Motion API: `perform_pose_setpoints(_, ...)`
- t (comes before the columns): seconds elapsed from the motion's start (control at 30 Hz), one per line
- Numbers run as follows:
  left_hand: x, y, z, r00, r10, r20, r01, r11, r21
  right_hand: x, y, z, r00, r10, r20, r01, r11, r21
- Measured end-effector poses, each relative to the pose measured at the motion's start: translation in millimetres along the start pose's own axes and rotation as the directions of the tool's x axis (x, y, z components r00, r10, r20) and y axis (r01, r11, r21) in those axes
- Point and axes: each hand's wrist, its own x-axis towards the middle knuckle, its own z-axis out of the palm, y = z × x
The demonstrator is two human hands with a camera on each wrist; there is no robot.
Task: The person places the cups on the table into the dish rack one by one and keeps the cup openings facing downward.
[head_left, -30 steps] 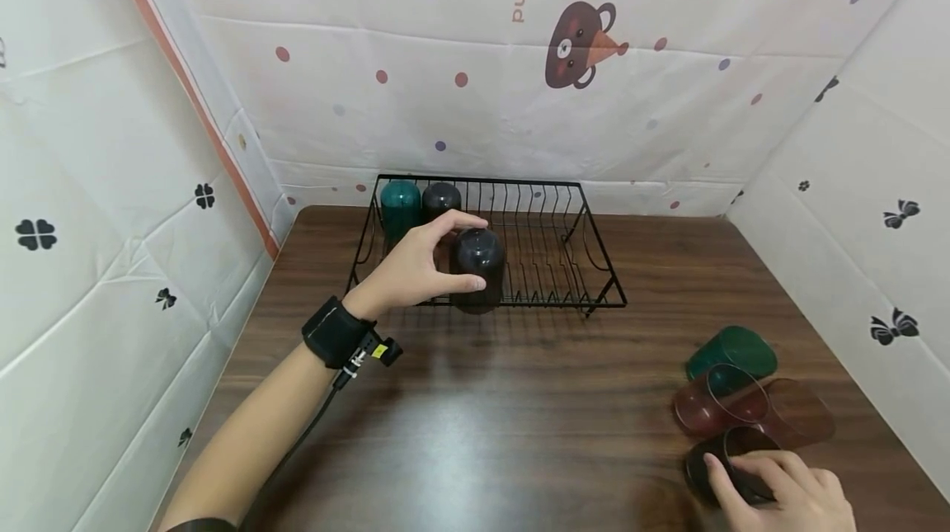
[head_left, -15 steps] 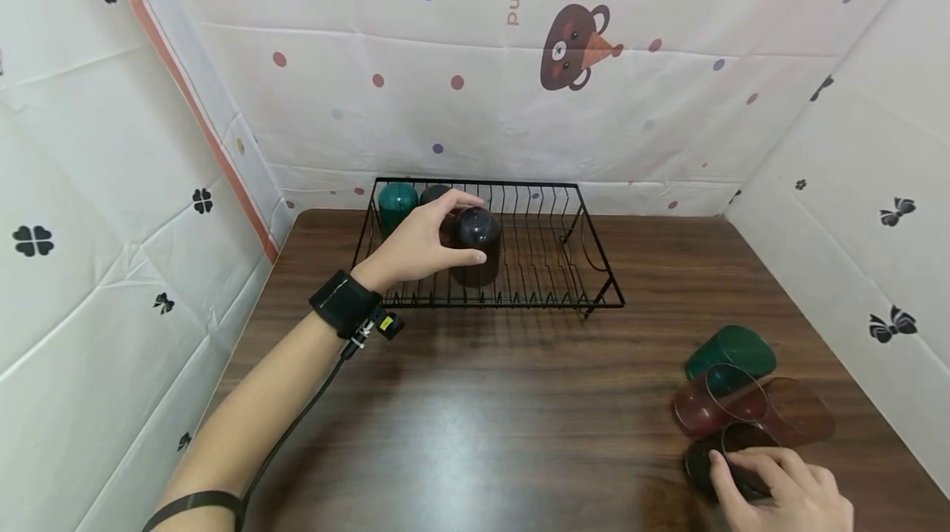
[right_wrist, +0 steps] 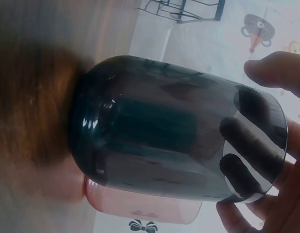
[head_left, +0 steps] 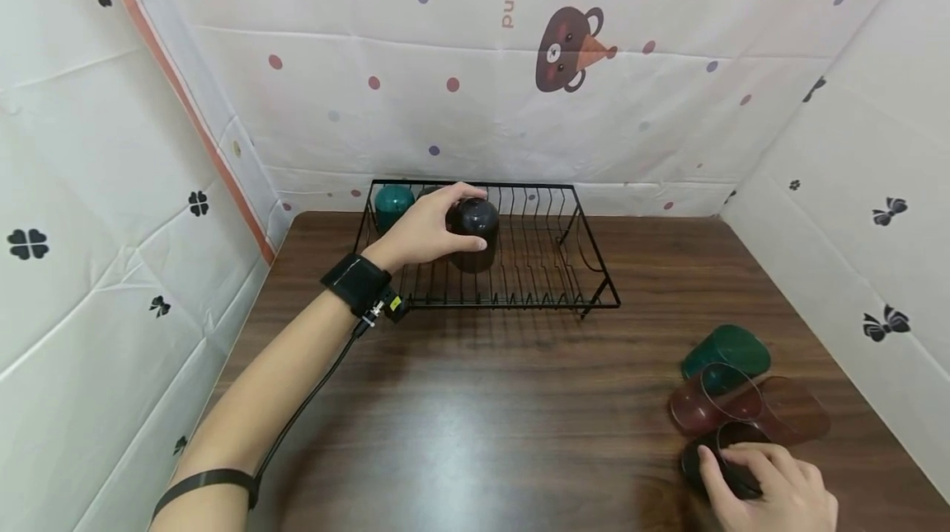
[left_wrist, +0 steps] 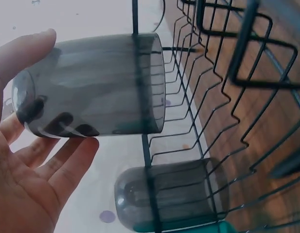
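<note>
Both hands on dark cups, one at rack, one on bench.
Left hand (head_left: 417, 233) grip curled round upturned smoky-grey plastic cup (head_left: 473, 228) over black wire dish rack (head_left: 564, 268); right hand (head_left: 772, 489) grip wraps dark translucent cup (head_left: 731, 466) lying on bench (head_left: 482, 416).

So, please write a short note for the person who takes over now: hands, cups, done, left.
Left hand holds a dark cup upside down over the wire rack.
Right hand grips a dark cup on the table.
Done: a teal cup and a grey cup stand inverted in the rack.
Left: both held cups, plus the red cup and green cup lying on the table.
</note>
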Motion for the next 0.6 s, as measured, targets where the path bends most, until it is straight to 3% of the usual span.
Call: perform_pose_setpoints(0.6, 26.1, -10.7, -3.7, 0.998, -0.026, 0.064, 0.019, 0.995, 0.101, -2.7, -10.6, 8.9, 0.992, 0.129, 0.013, -0.129, 0.991, 0.031)
